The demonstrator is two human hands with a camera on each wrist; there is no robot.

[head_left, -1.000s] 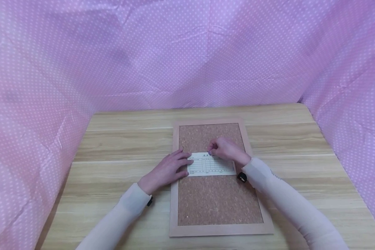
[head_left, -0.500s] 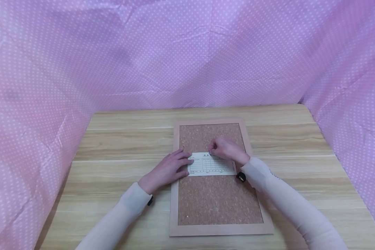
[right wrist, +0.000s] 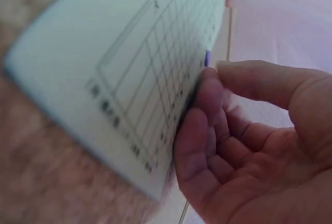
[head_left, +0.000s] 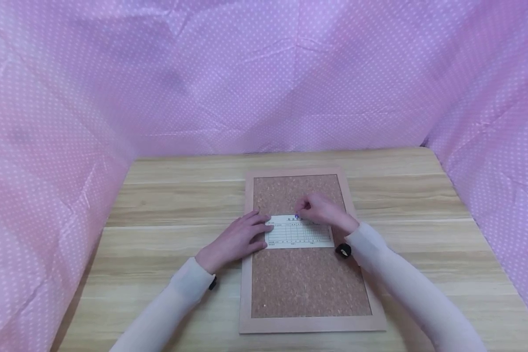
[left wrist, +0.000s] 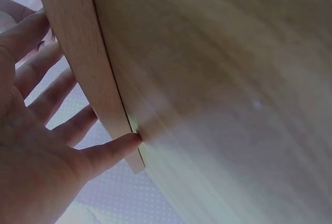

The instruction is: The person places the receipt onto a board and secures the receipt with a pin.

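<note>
A white printed form (head_left: 292,232) with ruled lines lies flat across the framed cork board (head_left: 305,283). Fingertips of my left hand (head_left: 231,239) rest on the form's left edge, its fingers spread and extended over the board's frame. At the form's top edge, my right hand (head_left: 323,211) pinches a small purple pushpin (head_left: 297,215) between thumb and forefinger. In the right wrist view only a sliver of the purple pushpin (right wrist: 207,58) shows at the fingertips; its point is hidden. The other fingers of that hand are curled beside the form (right wrist: 150,68).
The board lies on a wood-grain table (head_left: 171,210), with table surface on both sides. Pink dotted cloth (head_left: 264,78) hangs behind the table and at its sides. Black wrist cameras show at the right cuff (head_left: 343,251) and the left cuff (head_left: 212,282).
Slightly more of the purple pushpin shows at the right fingertips. Both hands, the form and the board otherwise look nearly still; the whole view has shifted a little.
</note>
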